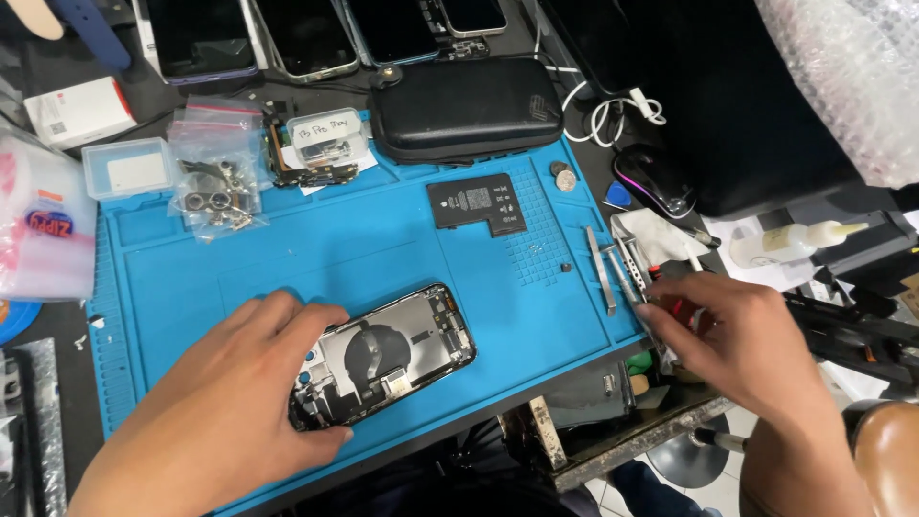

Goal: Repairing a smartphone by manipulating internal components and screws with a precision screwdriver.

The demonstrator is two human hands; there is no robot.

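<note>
While the left hand (pixel 225 402) lies flat over the opened phone (pixel 388 354), pinning it to the blue mat (pixel 373 239), the right hand (pixel 732 335) pinches a thin tool among the tweezers (pixel 603 268) at the mat's edge. Further back lie a black L-shaped battery (pixel 476 204), clear zip bags (pixel 218 182) and a black zip case (pixel 466 107).

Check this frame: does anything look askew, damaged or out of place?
Nothing looks damaged or spilled. The opened phone lies askew on the blue mat under the left hand; a loose black battery sits apart.
</note>
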